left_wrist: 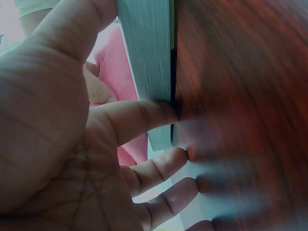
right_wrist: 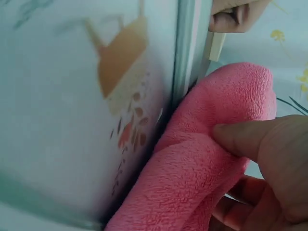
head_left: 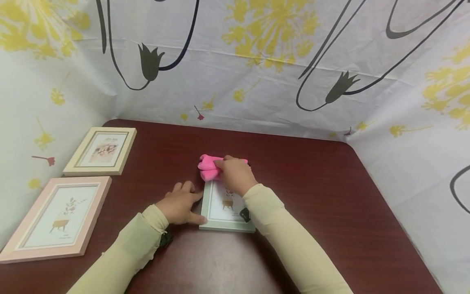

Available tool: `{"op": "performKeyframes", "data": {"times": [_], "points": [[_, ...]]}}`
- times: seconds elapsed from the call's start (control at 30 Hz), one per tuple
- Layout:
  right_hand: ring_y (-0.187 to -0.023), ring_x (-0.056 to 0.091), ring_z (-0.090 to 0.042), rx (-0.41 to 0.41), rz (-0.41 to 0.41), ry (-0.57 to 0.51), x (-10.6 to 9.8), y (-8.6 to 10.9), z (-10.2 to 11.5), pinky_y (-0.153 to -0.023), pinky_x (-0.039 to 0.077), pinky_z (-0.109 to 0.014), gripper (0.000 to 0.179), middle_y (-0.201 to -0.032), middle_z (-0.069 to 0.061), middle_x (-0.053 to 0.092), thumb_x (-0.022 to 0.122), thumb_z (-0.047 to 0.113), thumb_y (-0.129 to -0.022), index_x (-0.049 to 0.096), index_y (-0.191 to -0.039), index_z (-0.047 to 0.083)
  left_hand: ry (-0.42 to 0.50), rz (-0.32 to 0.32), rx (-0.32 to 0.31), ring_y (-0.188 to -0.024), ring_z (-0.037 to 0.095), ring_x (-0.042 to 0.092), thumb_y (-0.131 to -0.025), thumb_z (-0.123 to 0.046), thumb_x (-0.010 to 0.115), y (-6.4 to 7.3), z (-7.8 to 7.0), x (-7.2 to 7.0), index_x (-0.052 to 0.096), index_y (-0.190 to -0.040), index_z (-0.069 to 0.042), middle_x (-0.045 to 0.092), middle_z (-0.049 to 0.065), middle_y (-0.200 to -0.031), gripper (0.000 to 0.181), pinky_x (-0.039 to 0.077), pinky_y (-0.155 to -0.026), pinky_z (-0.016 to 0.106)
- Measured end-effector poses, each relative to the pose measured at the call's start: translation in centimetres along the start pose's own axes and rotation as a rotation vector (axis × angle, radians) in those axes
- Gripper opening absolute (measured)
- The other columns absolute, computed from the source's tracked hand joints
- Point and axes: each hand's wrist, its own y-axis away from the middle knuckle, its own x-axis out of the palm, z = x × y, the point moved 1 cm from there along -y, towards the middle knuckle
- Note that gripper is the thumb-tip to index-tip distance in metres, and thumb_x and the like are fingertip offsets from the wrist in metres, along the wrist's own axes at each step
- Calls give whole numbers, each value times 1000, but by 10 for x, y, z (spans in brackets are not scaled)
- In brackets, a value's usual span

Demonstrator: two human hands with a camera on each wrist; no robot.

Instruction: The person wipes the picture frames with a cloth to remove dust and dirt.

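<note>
A pale green picture frame [head_left: 227, 226] lies flat on the dark red-brown table in the middle of the head view, its print of a potted plant facing up. My right hand [head_left: 236, 175] grips a folded pink fluffy cloth [head_left: 209, 168] that covers the frame's far end. In the right wrist view the thumb presses into the cloth [right_wrist: 202, 139], which lies against the frame's glass. On the left side, my left hand [head_left: 179, 204] touches the frame with its thumb near the close corner. The left wrist view has its index finger along the frame's side edge [left_wrist: 149, 57], other fingertips on the table.
A pink picture frame [head_left: 97, 206] lies at the table's left edge. Just beyond it is a cream picture frame [head_left: 119, 166]. White cloth with a floral print [head_left: 205, 81] hangs round the back and both sides of the table [head_left: 330, 204].
</note>
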Motion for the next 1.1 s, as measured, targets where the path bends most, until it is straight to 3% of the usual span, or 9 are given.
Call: {"op": "performKeyframes", "data": {"times": [0.17,0.4,0.57,0.73,0.87,1.1], "points": [[-96,59,-25,17,52,69,-4,5,-3,-78,53,-37,41,-107,-7,64,68,5,-90,70,-126,25,15,-7,-5,-103,31,40,-75,-52,82,1,-1,-1,55,-141,-4,46,14,-117,86,43,-75,44],[-94,58,-28,112,63,190,-17,16,-21,-74,53,-41,28,-103,-9,66,68,7,-90,77,-112,23,30,-7,-15,-102,30,39,-75,-51,82,1,-3,-2,55,-141,-3,45,13,-117,86,42,-74,42],[-95,58,-29,153,75,209,-19,21,-28,-71,56,-42,27,-104,-11,66,71,9,-89,77,-113,21,29,-8,-10,-102,30,39,-75,-51,82,1,-2,-1,55,-141,-3,45,14,-118,86,41,-73,42],[-90,59,-26,74,56,227,-9,14,-17,-72,56,-39,28,-103,-9,67,68,6,-92,76,-113,22,25,1,-12,-101,30,39,-76,-52,81,3,-1,0,54,-142,-5,45,15,-119,85,40,-73,41],[-86,59,-24,-4,43,229,-3,7,-6,-74,56,-36,31,-102,-8,67,73,8,-88,75,-116,22,18,0,-9,-101,30,39,-77,-53,81,2,-1,1,54,-143,-6,45,14,-117,85,40,-72,41],[-90,56,-22,-14,75,204,0,4,2,-74,55,-34,30,-100,-7,64,71,11,-90,75,-117,23,3,0,-14,-102,29,39,-78,-54,80,1,0,1,54,-143,-5,45,13,-118,86,41,-73,42]]}}
